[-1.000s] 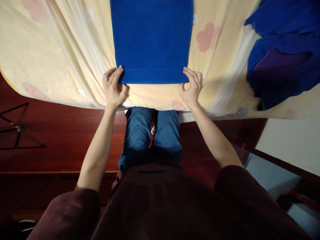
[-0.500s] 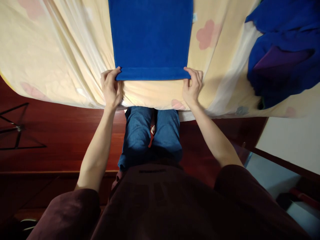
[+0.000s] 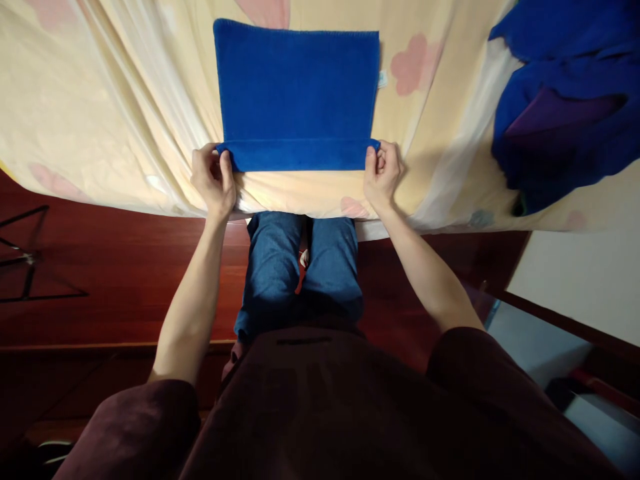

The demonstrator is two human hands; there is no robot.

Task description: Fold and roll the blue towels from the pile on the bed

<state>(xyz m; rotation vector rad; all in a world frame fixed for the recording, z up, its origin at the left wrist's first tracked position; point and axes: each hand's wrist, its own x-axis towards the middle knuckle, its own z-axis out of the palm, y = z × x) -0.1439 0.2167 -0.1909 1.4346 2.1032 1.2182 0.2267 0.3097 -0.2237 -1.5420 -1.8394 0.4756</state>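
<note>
Towel's far edge now in view, pulled closer on the bed.
Left hand (image 3: 214,179) and right hand (image 3: 383,173) fingers pinch the blue towel (image 3: 297,87) near corners on the sheet (image 3: 100,113).

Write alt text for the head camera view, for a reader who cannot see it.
Two bare hands pinch the near corners of a blue towel lying on a pale yellow bedsheet: left hand on the left corner, right hand on the right. A heap of blue and purple cloth lies at the right.
</note>
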